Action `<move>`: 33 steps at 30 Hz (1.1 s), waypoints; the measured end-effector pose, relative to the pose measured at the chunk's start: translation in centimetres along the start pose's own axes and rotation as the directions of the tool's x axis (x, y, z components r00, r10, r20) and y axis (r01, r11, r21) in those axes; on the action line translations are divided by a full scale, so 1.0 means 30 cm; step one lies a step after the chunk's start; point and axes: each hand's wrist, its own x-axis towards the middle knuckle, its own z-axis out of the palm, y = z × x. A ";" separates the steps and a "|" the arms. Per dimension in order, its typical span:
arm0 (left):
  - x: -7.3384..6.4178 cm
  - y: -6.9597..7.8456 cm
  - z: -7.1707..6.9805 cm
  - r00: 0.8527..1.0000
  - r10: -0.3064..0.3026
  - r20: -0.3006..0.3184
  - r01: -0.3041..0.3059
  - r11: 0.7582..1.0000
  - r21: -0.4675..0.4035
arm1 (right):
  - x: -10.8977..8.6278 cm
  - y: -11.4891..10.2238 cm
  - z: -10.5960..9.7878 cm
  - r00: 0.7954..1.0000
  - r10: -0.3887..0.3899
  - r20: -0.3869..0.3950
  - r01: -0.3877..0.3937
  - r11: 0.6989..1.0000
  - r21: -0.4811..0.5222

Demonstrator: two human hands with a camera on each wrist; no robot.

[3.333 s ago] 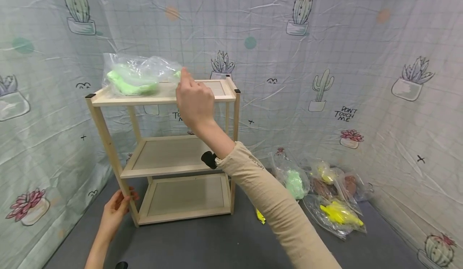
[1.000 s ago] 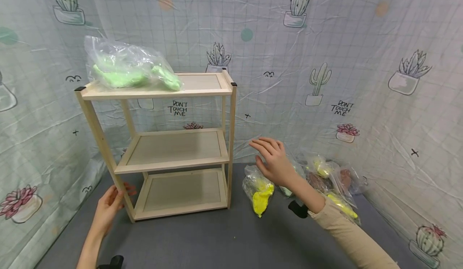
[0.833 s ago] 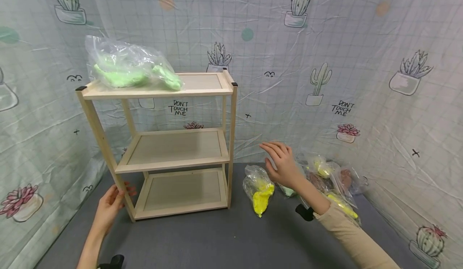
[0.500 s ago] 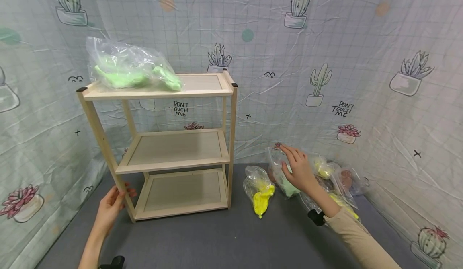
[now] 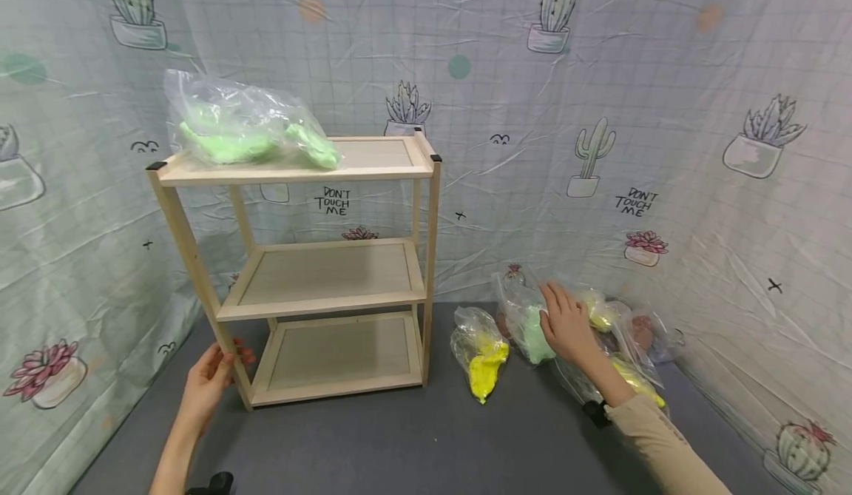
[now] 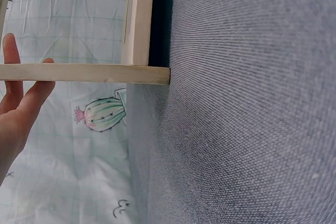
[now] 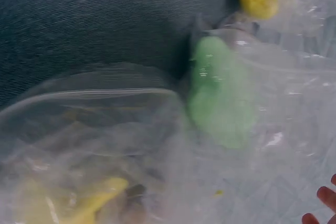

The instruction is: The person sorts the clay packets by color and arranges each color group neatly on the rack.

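Note:
My left hand (image 5: 203, 384) grips the front left post of a three-tier wooden shelf (image 5: 322, 310); in the left wrist view its thumb and fingers (image 6: 34, 98) lie on either side of the post (image 6: 89, 72). On the right, my right hand (image 5: 569, 328) is held with fingers spread at a clear plastic bag holding a pale green lump (image 5: 535, 336). Whether it touches the bag cannot be made out. That green lump (image 7: 218, 93) shows in the right wrist view, with fingertips (image 7: 326, 196) at the corner.
Bags with light green pieces (image 5: 229, 143) lie on the top tier. A bag with a bright yellow piece (image 5: 486, 369) lies right of the shelf. Farther right, more bags hold yellow (image 5: 635, 385) and brown (image 5: 641, 332) pieces. A cactus-print curtain (image 5: 512, 147) surrounds the dark table (image 5: 399, 450).
My right hand has left the bag on the top tier, come down and moved right to the pale green bag. The left hand stays on the post.

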 end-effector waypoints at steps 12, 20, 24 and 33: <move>0.001 0.000 0.001 1.000 0.010 0.009 -0.009 1.000 -0.025 | -0.054 0.065 0.055 0.969 0.150 0.197 -0.154 0.988 0.006; 0.000 -0.001 0.001 1.000 0.006 0.005 -0.006 1.000 -0.010 | -0.079 0.088 0.092 0.948 0.178 0.265 -0.190 0.982 0.019; -0.002 0.002 0.001 1.000 0.001 0.001 -0.001 1.000 0.005 | -0.081 0.084 0.107 0.943 0.167 0.287 -0.171 0.985 -0.011; -0.004 0.001 -0.001 1.000 -0.008 0.000 0.008 1.000 0.013 | -0.079 0.067 0.125 0.925 0.171 0.338 -0.161 0.985 -0.058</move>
